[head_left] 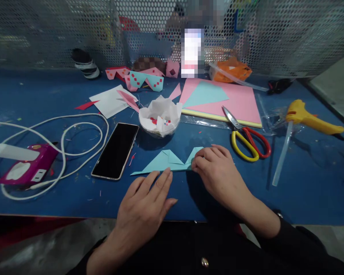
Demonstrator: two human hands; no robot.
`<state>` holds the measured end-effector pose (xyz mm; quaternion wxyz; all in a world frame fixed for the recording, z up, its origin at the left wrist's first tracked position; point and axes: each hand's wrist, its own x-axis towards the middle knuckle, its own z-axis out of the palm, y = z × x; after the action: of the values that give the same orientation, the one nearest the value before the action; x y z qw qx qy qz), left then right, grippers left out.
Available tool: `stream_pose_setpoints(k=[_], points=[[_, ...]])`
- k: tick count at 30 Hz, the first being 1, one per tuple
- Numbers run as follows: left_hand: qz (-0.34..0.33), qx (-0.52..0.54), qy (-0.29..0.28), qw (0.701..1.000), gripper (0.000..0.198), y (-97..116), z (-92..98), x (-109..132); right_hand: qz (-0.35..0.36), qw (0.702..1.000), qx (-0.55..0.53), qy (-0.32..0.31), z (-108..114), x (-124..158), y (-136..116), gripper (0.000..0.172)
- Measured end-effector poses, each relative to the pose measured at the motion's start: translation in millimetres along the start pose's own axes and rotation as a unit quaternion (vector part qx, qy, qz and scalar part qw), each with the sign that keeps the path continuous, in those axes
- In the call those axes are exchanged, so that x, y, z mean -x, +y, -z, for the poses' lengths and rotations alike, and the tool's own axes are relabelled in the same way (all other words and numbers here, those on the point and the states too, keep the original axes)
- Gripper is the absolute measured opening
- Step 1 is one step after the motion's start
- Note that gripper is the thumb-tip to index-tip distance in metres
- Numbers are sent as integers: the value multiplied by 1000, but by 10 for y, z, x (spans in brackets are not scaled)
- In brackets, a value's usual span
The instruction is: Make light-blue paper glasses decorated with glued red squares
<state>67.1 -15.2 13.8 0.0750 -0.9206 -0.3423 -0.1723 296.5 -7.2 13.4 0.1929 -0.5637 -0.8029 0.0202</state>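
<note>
A folded light-blue paper (160, 162) lies on the blue table in front of me, with a notch near its right part. My left hand (146, 202) rests with fingers stretched out, its fingertips at the paper's lower edge. At the paper's right end, my right hand (216, 173) has its fingers bent and closed on the paper. Those fingers hide part of that end. Beyond the paper stands a bowl (160, 131) lined with white tissue, holding small red bits. Scissors (245, 137) with one yellow and one red handle lie to the right.
A phone (115, 151) and a purple power strip (31, 164) with a white cable lie left. A yellow glue gun (312, 118) is at right. Behind are pink sheets (240, 99), paper masks (146, 81), white paper (110, 103), an orange bag (232, 70) and perforated metal panel (149, 19).
</note>
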Motion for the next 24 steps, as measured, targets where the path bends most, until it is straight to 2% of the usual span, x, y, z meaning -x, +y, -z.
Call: stream_pose_setpoints(k=[9,14,20,24], points=[[-13,-12,-27,999,54,-15,15,-73,-40,999,15,-3,9,-1,-52,14],[-30,-6,-30,999,59,-25,-12,-84,-38,999,26,16,-11,17,-63,10],[-55,18,-66,996,64,6,-74,-148,-43,998,44,32,-42,9,-84,7],[-60,3,-69,996,73,37,-97,-193,-46,997,43,52,19,45,-90,6]])
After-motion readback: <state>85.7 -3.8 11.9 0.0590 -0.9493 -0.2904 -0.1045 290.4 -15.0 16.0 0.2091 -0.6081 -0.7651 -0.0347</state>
